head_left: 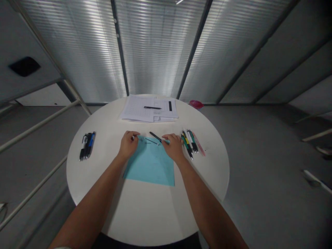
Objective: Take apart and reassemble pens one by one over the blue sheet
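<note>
A light-blue sheet [151, 164] lies on the round white table [150, 211], under and between my hands. At its far left corner my left hand [127, 144] is closed in a pinch, with a small dark piece at the fingertips too small to name. My right hand [173, 147], near the far right corner, pinches a light-blue pen part [166, 141]. A black pen barrel [155, 136] slants up to those fingertips; whether it joins the blue part I cannot tell. On the sheet between the hands are a thin dark refill [151, 140] and several tiny parts.
Several pens [87, 145] lie at the table's left. More pens [190, 141], green, yellow, white and black, lie just right of my right hand. Printed papers [138, 110] with a black pen [152, 107] on top sit at the far edge. A pink basket [196, 104] is beyond the table.
</note>
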The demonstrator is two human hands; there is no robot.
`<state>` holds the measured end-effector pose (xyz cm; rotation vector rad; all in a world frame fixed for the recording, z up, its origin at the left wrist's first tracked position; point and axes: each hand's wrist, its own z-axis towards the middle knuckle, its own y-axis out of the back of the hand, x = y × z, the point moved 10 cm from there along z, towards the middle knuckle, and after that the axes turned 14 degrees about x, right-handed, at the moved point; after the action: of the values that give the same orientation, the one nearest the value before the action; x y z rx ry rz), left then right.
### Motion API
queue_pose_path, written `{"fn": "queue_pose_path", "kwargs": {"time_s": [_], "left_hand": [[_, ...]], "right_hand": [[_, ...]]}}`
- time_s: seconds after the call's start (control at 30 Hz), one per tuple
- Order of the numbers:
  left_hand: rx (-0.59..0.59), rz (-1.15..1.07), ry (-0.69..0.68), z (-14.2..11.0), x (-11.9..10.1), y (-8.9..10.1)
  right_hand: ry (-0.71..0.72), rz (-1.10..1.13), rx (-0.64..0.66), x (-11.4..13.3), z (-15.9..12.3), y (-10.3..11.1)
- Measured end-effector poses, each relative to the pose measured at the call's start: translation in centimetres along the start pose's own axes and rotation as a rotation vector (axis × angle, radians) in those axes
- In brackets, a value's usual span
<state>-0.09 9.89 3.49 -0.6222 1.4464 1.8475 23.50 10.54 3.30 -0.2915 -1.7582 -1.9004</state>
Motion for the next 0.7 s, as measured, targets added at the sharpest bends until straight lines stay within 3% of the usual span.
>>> {"fn": "queue_pose_path", "kwargs": {"time_s": [0.2, 0.53, 0.7], "left_hand": [[-0.011, 0.012, 0.026, 0.0, 0.4, 0.1], [0.005, 0.029, 0.025, 0.0, 0.4, -0.2], [0.010, 0.024, 0.034, 0.1, 0.4, -0.3]], "right_hand": [[-0.004, -0.049, 0.063, 0.0, 0.1, -0.9], [0.022, 0.338, -0.080, -1.1, 0.4, 0.2], [0.071, 0.293, -0.033, 0.1, 0.1, 0.0]]}}
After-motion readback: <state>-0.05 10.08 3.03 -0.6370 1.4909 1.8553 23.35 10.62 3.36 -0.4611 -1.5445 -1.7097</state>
